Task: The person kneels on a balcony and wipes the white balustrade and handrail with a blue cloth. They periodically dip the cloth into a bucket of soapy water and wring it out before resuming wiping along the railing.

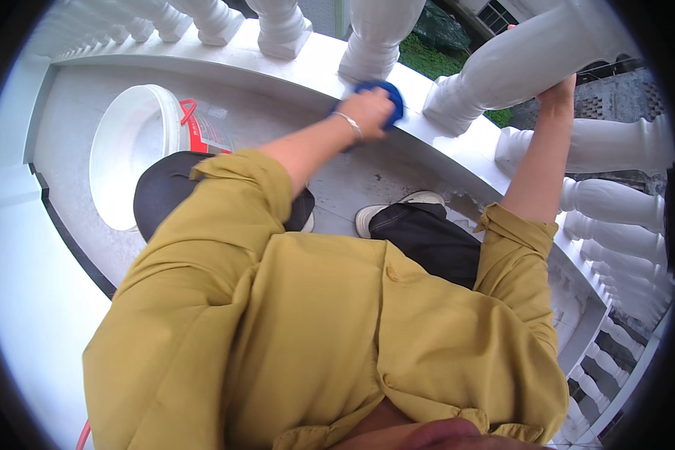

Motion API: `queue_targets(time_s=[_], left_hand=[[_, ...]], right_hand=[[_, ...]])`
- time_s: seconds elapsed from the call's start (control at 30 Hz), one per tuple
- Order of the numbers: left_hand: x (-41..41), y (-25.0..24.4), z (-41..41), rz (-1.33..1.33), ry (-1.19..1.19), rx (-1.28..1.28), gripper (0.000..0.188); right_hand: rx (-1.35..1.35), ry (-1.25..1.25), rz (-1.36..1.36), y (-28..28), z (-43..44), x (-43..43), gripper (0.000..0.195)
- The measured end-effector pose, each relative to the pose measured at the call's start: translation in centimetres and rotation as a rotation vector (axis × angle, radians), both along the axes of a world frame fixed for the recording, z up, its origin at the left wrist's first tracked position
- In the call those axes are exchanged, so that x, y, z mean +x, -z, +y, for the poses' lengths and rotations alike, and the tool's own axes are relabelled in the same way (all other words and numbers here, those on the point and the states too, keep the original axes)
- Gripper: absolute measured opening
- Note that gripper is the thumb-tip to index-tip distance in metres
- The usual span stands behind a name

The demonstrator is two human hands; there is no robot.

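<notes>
My left hand [367, 112], blurred and wearing a thin wrist bracelet, holds a blue cloth [395, 104] against the inner edge of the white balustrade's base ledge [320, 67]. The foot of a white baluster [368, 56] stands just beyond the cloth. My right hand [561, 93] is wrapped around a thick white baluster [517, 62]. Most of that hand is hidden behind it, and a bit of fingertip shows past its far side.
A white plastic bucket [129, 157] with a red handle lies or leans by my left knee. My white shoes [368, 219] rest on the dirt-marked tiled floor [337, 180]. Balusters curve away on both sides. Plants [427, 59] and paving show outside. A white wall edge is at the left.
</notes>
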State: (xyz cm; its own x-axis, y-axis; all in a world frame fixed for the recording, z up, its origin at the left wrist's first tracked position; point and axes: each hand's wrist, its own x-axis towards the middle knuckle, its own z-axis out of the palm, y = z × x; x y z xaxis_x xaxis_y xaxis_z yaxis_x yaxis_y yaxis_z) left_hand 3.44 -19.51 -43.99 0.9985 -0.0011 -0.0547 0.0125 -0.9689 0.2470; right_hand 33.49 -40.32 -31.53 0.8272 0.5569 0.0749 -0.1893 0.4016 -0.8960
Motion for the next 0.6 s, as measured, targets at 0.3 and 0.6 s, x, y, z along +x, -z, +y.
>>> queue_targets(time_s=[0.3, 0.6], left_hand=[[1.5, 1.3, -0.2, -0.112, -0.261, -0.057, 0.032], [-2.4, 0.4, 12.5, 0.087, -0.833, 0.092, 0.039]], right_hand=[[-0.087, -0.038, -0.014, -2.2, 0.7, -3.0, 0.040], [-0.018, -0.032, -0.015, -0.2, 0.7, 0.0, 0.037]])
